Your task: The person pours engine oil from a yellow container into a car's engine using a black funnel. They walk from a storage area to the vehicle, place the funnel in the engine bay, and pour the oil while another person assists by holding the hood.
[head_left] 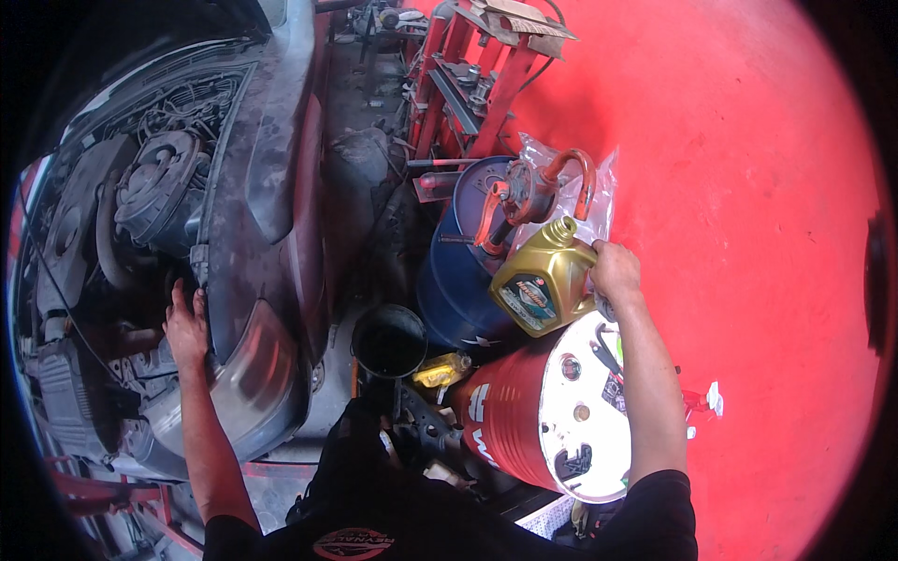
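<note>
My right hand is closed round the handle of a gold engine oil jug with a dark label. The jug is tilted slightly, its neck upward and apparently uncapped, in front of a blue drum and above a red drum with a white top. My left hand reaches into the open engine bay of a car, by the inner edge of the fender and behind the headlight. Its fingers are stretched out, and I see nothing in them. The round air filter housing lies beyond it.
An orange hand pump with a curved spout sits on the blue drum, beside clear plastic. A black bucket and a yellow bottle stand between car and drums. Small tools lie on the white drum top. A red metal stand is farther back.
</note>
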